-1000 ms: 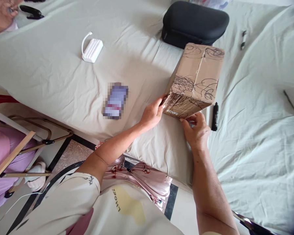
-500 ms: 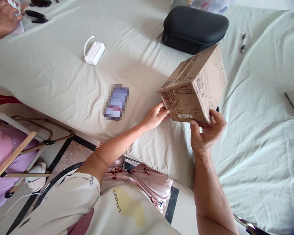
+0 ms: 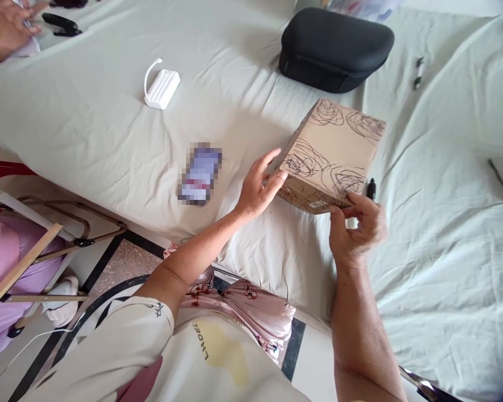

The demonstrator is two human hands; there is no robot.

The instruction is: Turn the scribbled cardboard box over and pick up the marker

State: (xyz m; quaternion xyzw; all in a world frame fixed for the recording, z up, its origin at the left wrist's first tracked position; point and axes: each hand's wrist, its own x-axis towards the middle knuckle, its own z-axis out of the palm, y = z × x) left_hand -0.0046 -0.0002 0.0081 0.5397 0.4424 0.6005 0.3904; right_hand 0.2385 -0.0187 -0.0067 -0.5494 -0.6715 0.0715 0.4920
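A brown cardboard box [image 3: 339, 139] covered in black scribbled circles sits on the pale sheet in front of me. My right hand [image 3: 357, 229] pinches its near right corner between thumb and fingers. At the box's left near corner, my left hand [image 3: 259, 188] is open, fingers spread, with the thumb at the edge; whether it touches the cardboard is hard to tell. Beside the right hand, a black marker [image 3: 371, 188] shows just past the box. Left of the box lies a phone [image 3: 200, 174], its screen blurred out.
A black hard case [image 3: 336, 49] stands behind the box. A white power bank [image 3: 162, 89] with a cable loop lies left, a pen [image 3: 418, 73] at right. Another person's hands [image 3: 9, 27] are at top left, near a black stapler-like object [image 3: 61, 24]. A folding chair [image 3: 84, 243] stands lower left.
The box has turned and come down, so its scribbled side now faces up and the marker shows more. My left hand has loosened from it, fingers spreading; my right hand keeps its corner.
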